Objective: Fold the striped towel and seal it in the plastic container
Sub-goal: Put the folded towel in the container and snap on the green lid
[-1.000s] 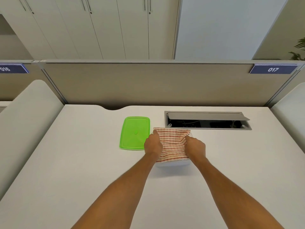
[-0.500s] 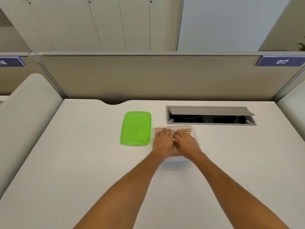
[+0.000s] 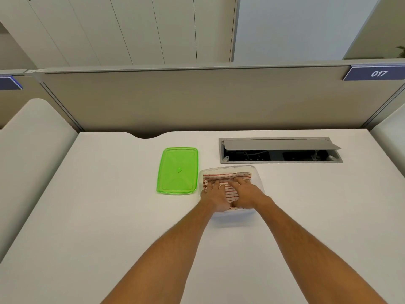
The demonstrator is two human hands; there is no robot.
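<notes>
your left hand [image 3: 215, 197] and right hand [image 3: 246, 194], fingers [image 3: 213, 185] flat, press striped towel [image 3: 225, 177] inside clear container [image 3: 257, 174]; green lid [image 3: 178, 170] just left of container on surface [image 3: 109, 205].

Both hands hide the near half of the red-striped white towel [image 3: 228, 178]; the blue sign [image 3: 8, 83] is cut off at left.
</notes>
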